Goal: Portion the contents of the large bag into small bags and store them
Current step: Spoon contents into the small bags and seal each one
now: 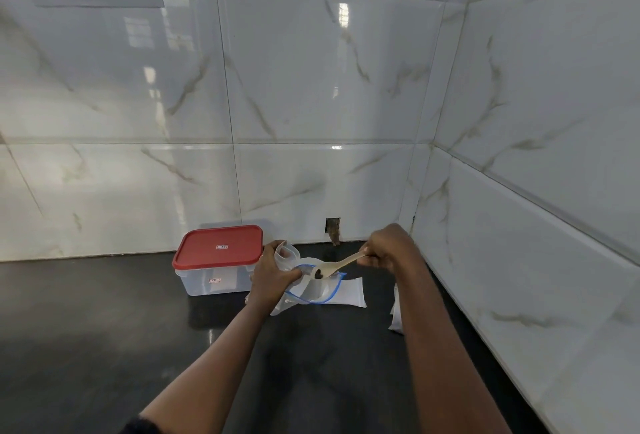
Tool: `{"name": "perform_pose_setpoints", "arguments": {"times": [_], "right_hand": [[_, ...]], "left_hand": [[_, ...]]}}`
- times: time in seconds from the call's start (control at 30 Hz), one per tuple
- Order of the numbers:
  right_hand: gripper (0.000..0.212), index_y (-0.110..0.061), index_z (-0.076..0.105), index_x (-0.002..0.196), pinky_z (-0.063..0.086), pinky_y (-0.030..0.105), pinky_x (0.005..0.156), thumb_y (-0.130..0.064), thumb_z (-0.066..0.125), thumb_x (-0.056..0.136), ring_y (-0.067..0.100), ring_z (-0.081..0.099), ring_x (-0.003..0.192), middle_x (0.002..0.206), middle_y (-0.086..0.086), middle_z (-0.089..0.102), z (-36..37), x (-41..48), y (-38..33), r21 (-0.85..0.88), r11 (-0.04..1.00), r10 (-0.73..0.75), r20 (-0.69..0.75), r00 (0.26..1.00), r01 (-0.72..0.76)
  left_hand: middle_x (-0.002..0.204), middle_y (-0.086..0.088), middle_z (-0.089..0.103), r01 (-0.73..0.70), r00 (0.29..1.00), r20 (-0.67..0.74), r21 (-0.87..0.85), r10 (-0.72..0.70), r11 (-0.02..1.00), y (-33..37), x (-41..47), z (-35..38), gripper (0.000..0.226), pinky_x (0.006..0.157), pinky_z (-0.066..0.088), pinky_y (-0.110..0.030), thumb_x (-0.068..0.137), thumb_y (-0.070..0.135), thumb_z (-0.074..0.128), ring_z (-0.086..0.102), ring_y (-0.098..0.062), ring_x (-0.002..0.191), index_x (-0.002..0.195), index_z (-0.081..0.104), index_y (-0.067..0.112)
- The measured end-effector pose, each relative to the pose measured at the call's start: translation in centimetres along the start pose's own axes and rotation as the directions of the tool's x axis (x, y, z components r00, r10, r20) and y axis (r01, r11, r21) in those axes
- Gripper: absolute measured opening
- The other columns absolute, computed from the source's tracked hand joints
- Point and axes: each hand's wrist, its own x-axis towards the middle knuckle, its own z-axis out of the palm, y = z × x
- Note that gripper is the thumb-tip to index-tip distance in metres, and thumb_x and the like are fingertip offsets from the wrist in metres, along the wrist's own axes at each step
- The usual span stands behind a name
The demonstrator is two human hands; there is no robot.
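In the back corner where two tiled walls [311, 69] meet, everything is bunched up close to the wall line. The table [104, 329] is a dark, glossy slab that mirrors the box and the tiles. It stretches wide to the left and toward the camera, while the right wall crowds in near the right forearm.

The left hand [273, 274] has its fingers curled around the crumpled neck of a small clear bag [287, 255], whose mouth points up. The right hand [388, 248] pinches the handle end of a pale wooden spoon [341, 263]. The spoon angles down to the left, and its bowl carries a little dark stuff [318, 273]. I can't tell what that is. The bowl sits right over the open mouth of a bigger clear blue-zip bag [320, 291], which lies floppy on the table just beside the left hand.

A flat white packet [351, 291] lies behind that bag, touching or tucked under it. Another white stack [396, 312] peeks out beside the right forearm.

To the left, just beside the left hand, is a clear plastic storage box [214, 281] with rounded corners and a red lid [220, 246] on it, parked close to the back wall. There's a small rough hole [333, 227] in the tile at table level.
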Motion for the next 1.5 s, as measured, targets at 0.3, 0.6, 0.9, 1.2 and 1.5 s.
{"name": "perform_pose_setpoints", "arguments": {"times": [0.3,0.6,0.9,1.2,1.5], "right_hand": [[0.024,0.000,0.069,0.104,0.047,0.015,0.063,-0.002,0.061,0.082,0.019,0.066,0.077,0.097,0.013,0.071,2.5,-2.9,-1.8,-0.321,0.870,-0.394,0.008,0.919,0.376],[0.034,-0.007,0.066,0.118,0.046,0.028,0.099,0.003,0.050,0.090,0.023,0.058,0.110,0.117,0.010,0.066,4.9,-3.6,-1.8,-0.576,0.589,-0.589,0.174,0.789,0.567],[0.024,-0.006,0.068,0.108,0.051,0.025,0.081,-0.003,0.056,0.087,0.023,0.064,0.092,0.107,0.013,0.066,3.2,-3.6,-3.0,-0.646,0.606,-0.578,0.043,0.815,0.465],[0.034,-0.005,0.056,0.127,0.043,0.029,0.097,-0.012,0.052,0.094,0.026,0.055,0.116,0.129,0.015,0.051,9.1,-1.9,3.2,-0.738,0.546,-0.338,0.239,0.910,0.396],[0.020,-0.013,0.060,0.111,0.034,0.019,0.078,-0.009,0.050,0.094,0.016,0.056,0.103,0.108,0.008,0.061,12.6,1.1,4.7,-0.625,0.583,-0.423,0.311,0.851,0.519]], "left_hand": [[0.120,0.003,0.052,0.044,0.992,0.111,0.076,-0.052,0.996,-1.1,-0.1,0.7,0.068,0.101,0.040,-0.049,0.065,0.025,0.078,0.050,-0.020,0.110,0.122,0.040,0.026],[0.115,-0.003,0.054,0.021,0.998,0.063,0.028,-0.023,0.999,-0.8,0.1,0.0,0.063,0.093,0.044,-0.037,0.069,0.011,0.076,0.051,-0.021,0.105,0.121,0.040,0.014],[0.111,-0.003,0.056,0.017,0.999,0.049,-0.038,-0.015,0.999,-0.6,0.2,-0.5,0.059,0.089,0.044,-0.034,0.066,0.005,0.075,0.053,-0.022,0.103,0.116,0.045,0.014],[0.110,-0.002,0.054,-0.039,0.989,0.140,-0.048,0.045,0.998,-0.9,-0.1,-1.5,0.058,0.085,0.041,-0.028,0.071,0.000,0.072,0.052,-0.020,0.103,0.113,0.040,0.023],[0.106,-0.002,0.056,-0.117,0.983,0.139,-0.026,0.120,0.993,-0.1,0.9,-2.3,0.048,0.075,0.042,-0.007,0.078,-0.005,0.063,0.055,-0.016,0.099,0.115,0.043,0.018]]}}
